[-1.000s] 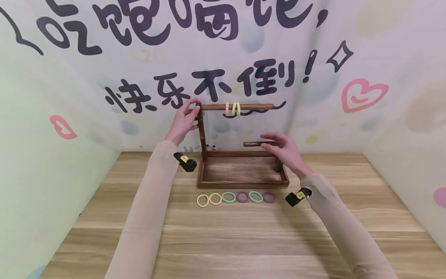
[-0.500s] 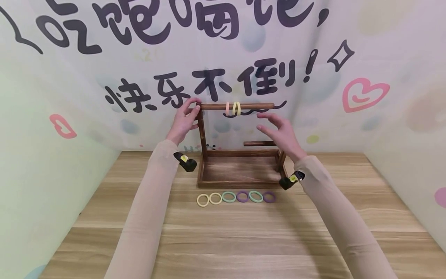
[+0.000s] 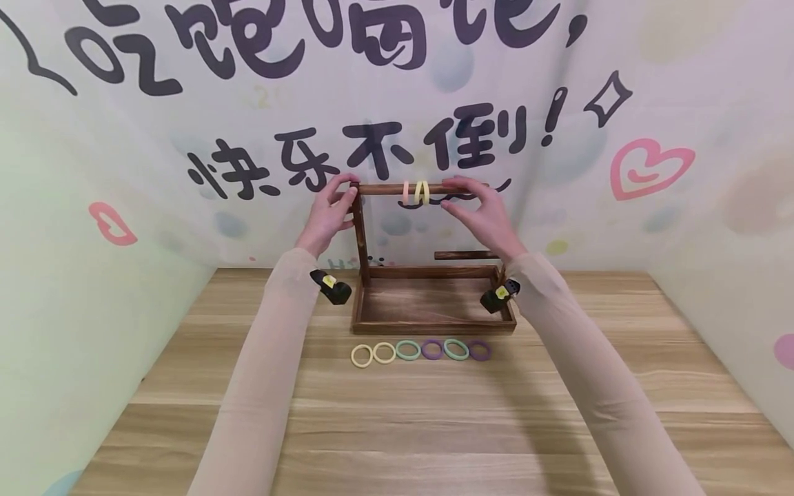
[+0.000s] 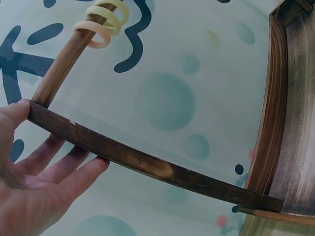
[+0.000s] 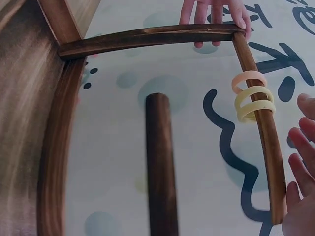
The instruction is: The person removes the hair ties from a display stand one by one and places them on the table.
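A dark wooden rack point(image 3: 362, 238) stands on the table, with an upper rod point(image 3: 381, 189) and a shorter lower rod point(image 3: 462, 255). At the top of its left post, my left hand point(image 3: 325, 215) holds the corner, fingertips against the wood in the left wrist view. One pink ring point(image 3: 406, 193) and two yellow rings point(image 4: 118, 28) hang around the upper rod near its middle. To the right of these rings, my right hand point(image 3: 486, 213) is at the rod's free end, thumb and fingers spread apart. It holds no ring; whether it touches the rod I cannot tell.
The rack's base is a shallow tray point(image 3: 434, 328). In front of it lies a row of several rings: two yellow point(image 3: 384, 364), two green point(image 3: 408, 359) and two purple point(image 3: 432, 358). A printed wall sheet point(image 3: 397, 89) hangs close behind.
My right hand has risen from the lower rod and moved left to the upper rod. My left hand stays on the post, and the rings look unmoved.
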Demonstrator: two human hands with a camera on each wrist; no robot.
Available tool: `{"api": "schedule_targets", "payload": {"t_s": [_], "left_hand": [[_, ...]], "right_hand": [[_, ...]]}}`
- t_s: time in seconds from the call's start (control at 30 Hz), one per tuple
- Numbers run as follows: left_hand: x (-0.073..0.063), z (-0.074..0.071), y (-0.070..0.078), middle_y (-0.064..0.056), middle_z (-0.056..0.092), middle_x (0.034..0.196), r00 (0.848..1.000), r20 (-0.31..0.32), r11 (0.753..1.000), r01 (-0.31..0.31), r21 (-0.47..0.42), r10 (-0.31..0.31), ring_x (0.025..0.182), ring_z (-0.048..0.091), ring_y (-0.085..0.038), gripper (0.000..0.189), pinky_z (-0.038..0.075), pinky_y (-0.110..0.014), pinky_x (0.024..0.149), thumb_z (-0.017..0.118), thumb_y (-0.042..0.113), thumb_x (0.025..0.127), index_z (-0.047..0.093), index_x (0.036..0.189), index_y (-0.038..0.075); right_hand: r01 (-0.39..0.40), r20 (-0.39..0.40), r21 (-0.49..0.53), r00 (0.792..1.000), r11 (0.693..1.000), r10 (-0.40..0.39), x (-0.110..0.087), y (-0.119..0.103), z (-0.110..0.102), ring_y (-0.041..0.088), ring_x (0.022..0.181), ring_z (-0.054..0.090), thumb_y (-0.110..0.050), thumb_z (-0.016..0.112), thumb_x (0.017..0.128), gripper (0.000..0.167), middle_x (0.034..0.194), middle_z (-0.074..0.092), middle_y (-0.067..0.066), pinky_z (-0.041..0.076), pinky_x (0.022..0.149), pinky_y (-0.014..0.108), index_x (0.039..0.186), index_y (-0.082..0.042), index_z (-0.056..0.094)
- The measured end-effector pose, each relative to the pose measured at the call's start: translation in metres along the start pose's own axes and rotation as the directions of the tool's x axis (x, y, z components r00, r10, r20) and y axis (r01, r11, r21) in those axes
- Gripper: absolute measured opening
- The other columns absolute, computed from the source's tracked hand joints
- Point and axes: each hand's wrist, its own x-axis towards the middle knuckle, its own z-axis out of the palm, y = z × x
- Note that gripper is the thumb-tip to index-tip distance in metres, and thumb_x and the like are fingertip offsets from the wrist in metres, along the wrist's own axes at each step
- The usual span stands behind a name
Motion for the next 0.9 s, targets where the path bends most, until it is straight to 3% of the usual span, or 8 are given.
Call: {"api": "schedule_targets", "payload": {"t_s": [0.2,0.27,0.7,0.9], "left_hand": [[0.000,0.000,0.000,-0.015,0.056,0.117,1.000,0.003,1.000,-0.003,-0.006,0.003,0.105,0.058,-0.031,0.028,0.051,-0.051,0.086,0.049,0.025,0.102,0.054,0.129,0.019],[0.000,0.000,0.000,-0.015,0.056,0.117,1.000,0.002,1.000,-0.003,-0.008,0.003,0.105,0.058,-0.031,0.028,0.051,-0.051,0.086,0.049,0.025,0.102,0.054,0.129,0.019],[0.001,0.000,-0.003,-0.014,0.057,0.112,1.000,-0.008,1.000,-0.020,-0.013,0.020,0.101,0.060,-0.029,0.026,0.052,-0.050,0.083,0.050,0.025,0.102,0.055,0.127,0.019],[0.000,0.000,-0.003,-0.015,0.057,0.114,1.000,-0.008,1.000,-0.020,-0.017,0.020,0.102,0.060,-0.030,0.026,0.052,-0.050,0.084,0.049,0.025,0.102,0.054,0.127,0.019]], "right_hand": [[-0.030,0.040,0.073,0.999,0.997,0.027,0.013,-0.007,0.006,0.028,0.113,0.058,-0.011,0.071,0.089,0.040,0.127,0.060,0.014,0.045,0.095,0.043,0.127,-0.002,0.061],[-0.056,0.060,0.073,0.997,0.996,0.052,0.016,-0.004,0.008,0.023,0.111,0.059,-0.016,0.072,0.089,0.041,0.127,0.060,0.009,0.049,0.090,0.039,0.128,-0.006,0.061],[-0.069,0.125,-0.050,0.989,0.996,0.074,0.029,-0.005,0.018,0.020,0.107,0.059,-0.015,0.070,0.091,0.040,0.129,0.058,0.006,0.048,0.089,0.035,0.129,-0.008,0.060],[-0.091,0.158,-0.050,0.983,0.995,0.098,0.033,-0.006,0.014,0.024,0.103,0.063,-0.011,0.070,0.090,0.042,0.128,0.058,0.010,0.051,0.087,0.036,0.130,-0.005,0.059]]}}
